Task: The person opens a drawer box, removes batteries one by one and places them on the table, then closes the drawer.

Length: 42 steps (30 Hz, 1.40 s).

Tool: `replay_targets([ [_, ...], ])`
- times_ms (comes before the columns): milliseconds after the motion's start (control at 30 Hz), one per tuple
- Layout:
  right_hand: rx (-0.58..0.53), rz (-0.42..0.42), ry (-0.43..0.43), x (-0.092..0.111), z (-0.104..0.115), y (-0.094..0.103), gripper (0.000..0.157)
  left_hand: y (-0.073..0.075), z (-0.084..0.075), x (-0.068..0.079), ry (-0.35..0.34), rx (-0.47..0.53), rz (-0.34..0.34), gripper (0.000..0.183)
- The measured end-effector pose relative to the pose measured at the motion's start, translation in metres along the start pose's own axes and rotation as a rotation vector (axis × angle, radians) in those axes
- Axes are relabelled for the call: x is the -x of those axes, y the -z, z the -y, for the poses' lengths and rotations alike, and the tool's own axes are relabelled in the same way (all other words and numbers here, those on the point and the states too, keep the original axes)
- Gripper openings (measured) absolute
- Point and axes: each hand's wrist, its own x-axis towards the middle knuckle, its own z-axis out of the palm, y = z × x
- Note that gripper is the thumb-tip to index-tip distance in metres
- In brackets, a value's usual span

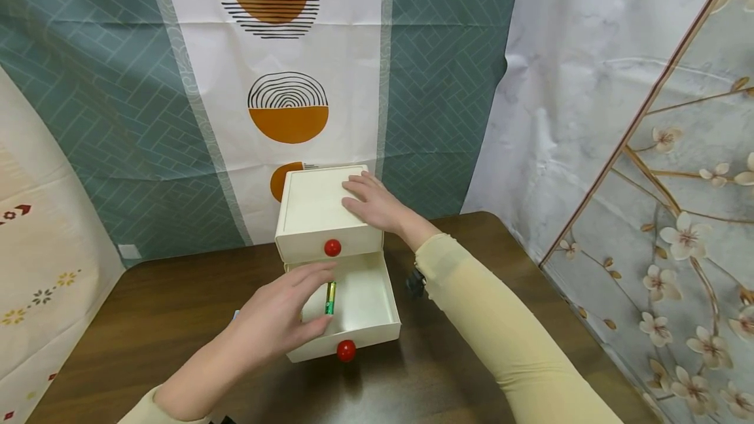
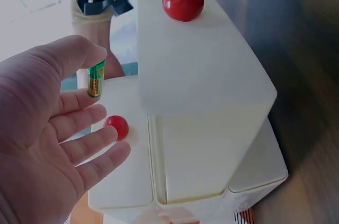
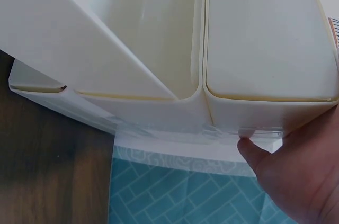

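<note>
My left hand [image 1: 279, 309] pinches a small green and gold battery [image 2: 96, 79] between thumb and index finger, one at each end, with the other fingers spread apart. In the head view the battery overlaps a pulled-out lower drawer [image 1: 368, 293] with a red round knob [image 1: 346, 351]. This drawer belongs to a white drawer unit [image 1: 321, 195], whose upper drawer front [image 1: 300, 245] is closed and has its own red knob [image 1: 332, 248]. My right hand [image 1: 377, 201] rests on the right side of the unit's top, fingers spread; its thumb shows along the edge in the right wrist view.
The unit stands on a dark brown wooden table [image 1: 177, 306], close to a patterned cloth [image 1: 448, 84] hanging behind. A flowered cloth [image 1: 660, 267] hangs at the right side. A small blue item [image 1: 235, 314] peeks out behind my left hand.
</note>
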Motion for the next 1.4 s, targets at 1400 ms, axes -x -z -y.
replay_targets([
  [1400,-0.030,0.007,0.020,0.001,-0.001,0.001,0.061,0.014,0.036,0.084,0.135,-0.099,-0.089,0.058],
])
